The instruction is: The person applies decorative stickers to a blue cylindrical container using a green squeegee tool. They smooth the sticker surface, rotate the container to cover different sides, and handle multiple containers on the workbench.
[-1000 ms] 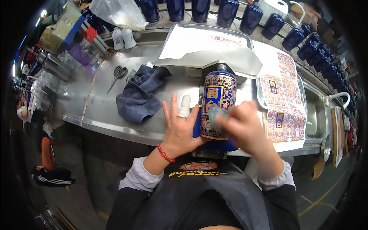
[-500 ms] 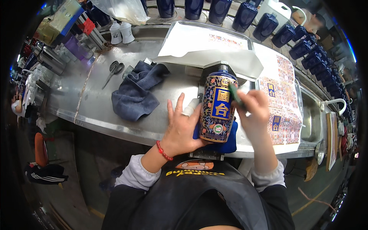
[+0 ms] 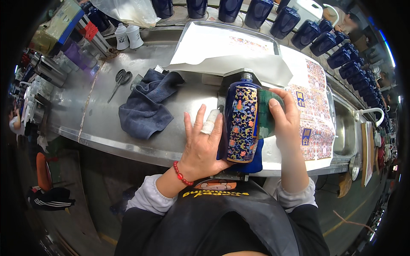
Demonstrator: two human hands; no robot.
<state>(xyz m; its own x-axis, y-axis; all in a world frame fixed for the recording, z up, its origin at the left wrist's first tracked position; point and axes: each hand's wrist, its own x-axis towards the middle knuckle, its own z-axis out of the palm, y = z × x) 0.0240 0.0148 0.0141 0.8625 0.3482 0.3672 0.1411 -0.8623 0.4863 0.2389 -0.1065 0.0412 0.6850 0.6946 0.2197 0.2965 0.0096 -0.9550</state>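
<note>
While steadied by the left hand (image 3: 204, 147), blue bottle (image 3: 241, 123) largely patterned, smoothed with green pad (image 3: 265, 113) gripped in right hand (image 3: 285, 121) fingers.

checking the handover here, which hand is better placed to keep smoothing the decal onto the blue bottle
Probably the right hand: it presses a green pad flat against the side of the bottle. The left hand cups the bottle's other side and steadies it.
</note>
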